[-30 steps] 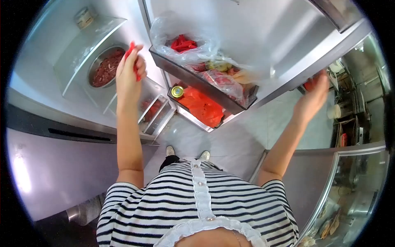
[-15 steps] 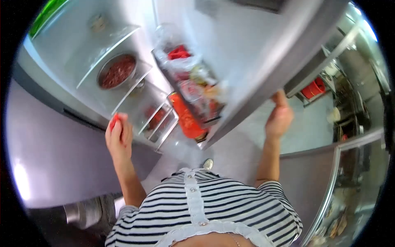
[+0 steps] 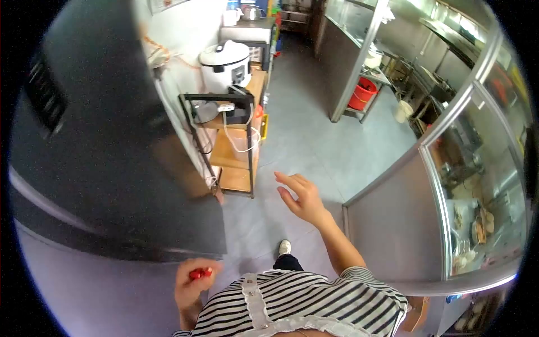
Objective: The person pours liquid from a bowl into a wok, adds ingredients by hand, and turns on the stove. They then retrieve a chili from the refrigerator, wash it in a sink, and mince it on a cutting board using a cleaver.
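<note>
My left hand (image 3: 192, 283) is low, close to my striped shirt, with its fingers closed around a small red chili pepper (image 3: 200, 273). Its knuckles are next to the dark closed refrigerator door (image 3: 106, 168) on the left. My right hand (image 3: 299, 196) is out in front over the grey floor, fingers spread, holding nothing and touching nothing.
A wooden shelf cart (image 3: 238, 140) with a white rice cooker (image 3: 225, 64) on top stands ahead left, cables hanging down. A glass-fronted steel counter (image 3: 449, 213) runs along the right. A red bucket (image 3: 364, 92) sits under a far steel table. Grey floor aisle (image 3: 314, 135) lies ahead.
The refrigerator door has swung shut and my right hand has come off its edge. My view has turned toward the aisle. My left hand dropped lower with the red pepper.
</note>
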{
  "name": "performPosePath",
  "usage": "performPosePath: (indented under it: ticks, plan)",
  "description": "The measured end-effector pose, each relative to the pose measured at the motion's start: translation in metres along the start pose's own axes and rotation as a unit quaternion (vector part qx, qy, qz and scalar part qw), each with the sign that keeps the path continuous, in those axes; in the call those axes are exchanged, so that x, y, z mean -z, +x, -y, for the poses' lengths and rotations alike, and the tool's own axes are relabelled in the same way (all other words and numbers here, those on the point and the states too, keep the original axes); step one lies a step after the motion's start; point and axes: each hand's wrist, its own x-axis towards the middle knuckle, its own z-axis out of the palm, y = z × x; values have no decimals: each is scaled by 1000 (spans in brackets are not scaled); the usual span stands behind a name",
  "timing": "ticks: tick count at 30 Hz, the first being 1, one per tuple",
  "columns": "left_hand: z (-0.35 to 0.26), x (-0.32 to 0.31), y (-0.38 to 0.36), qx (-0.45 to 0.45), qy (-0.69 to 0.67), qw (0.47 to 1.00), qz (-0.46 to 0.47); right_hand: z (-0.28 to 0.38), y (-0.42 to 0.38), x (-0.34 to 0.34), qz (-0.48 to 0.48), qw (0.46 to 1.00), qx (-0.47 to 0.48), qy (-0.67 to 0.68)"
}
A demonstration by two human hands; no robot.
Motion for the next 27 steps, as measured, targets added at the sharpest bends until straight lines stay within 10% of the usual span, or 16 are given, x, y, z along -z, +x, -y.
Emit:
performPosePath:
  ticks: [14,27]
  plan:
    - [162,-253,326,241,-342,892,173,-239,-134,205,-64,894,-417,-155]
    - [293,-394,622,310,-211,925,62,-566,-43,210,183,873,-449,-50]
